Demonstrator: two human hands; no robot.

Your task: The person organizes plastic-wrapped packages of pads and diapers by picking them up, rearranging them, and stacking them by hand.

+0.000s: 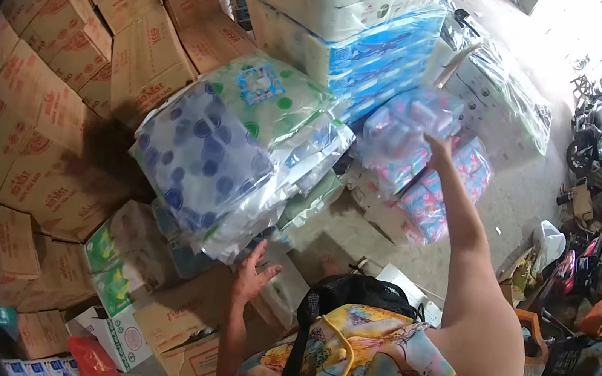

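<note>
My left hand (pixel 256 272) is low in the middle, fingers spread, beside the lower edge of a pile of plastic-wrapped packs. On that pile lies a pack with blue-purple dots (pixel 202 156), next to one with green dots (pixel 282 98). Farther right, my right hand (pixel 439 149) reaches out to a clear bag of pink and blue packs (pixel 404 129). Its fingers are at the bag's right side, and whether they grip the plastic is too small to tell. Another pink and blue pack (pixel 428 205) lies just below that hand.
Cardboard boxes (pixel 62 96) are stacked along the left. Tall wrapped bales (pixel 379 54) stand at the top middle, with more wrapped goods (pixel 502 100) behind. An open carton (pixel 184 325) sits lower left. Clutter and a motorbike (pixel 589 138) line the right.
</note>
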